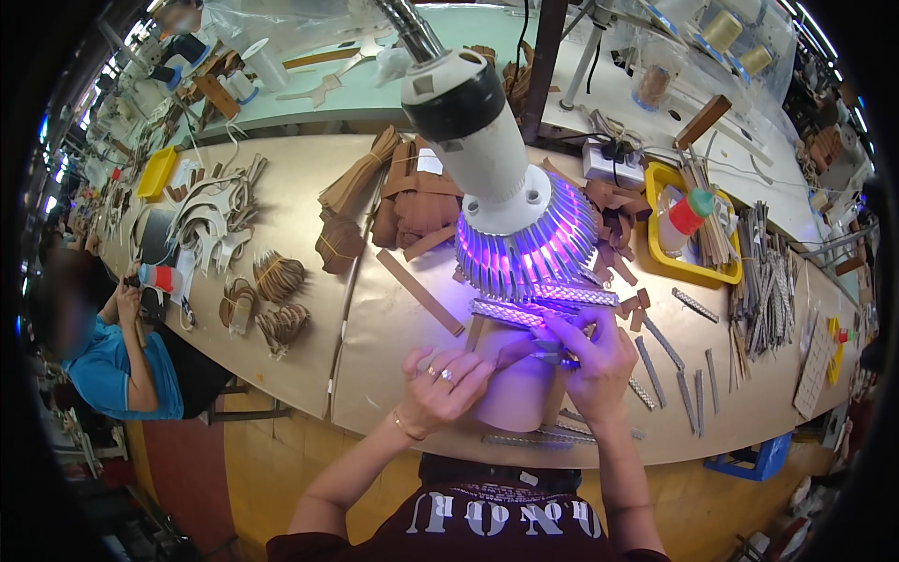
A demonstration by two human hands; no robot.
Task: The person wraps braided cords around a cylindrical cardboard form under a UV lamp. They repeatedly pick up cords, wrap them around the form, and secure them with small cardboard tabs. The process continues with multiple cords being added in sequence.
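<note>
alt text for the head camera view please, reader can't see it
The person's left hand and right hand are close together by a purple-glowing lamp, near braided strips on a tan table. Brown strip bundles lie beyond; a co-worker in blue is at left.

A blue crate (772,458) (partly hidden) stands lower right, a small yellow tray (157,172) upper left.

And here's the pale braided strip (501,311), washed in violet light, lying crosswise just beyond the right hand (596,361), with a second braided strip (590,297) close behind; now the smooth tan block (513,398), rounded in front, sits low between that hand and the left hand (448,382)
</note>
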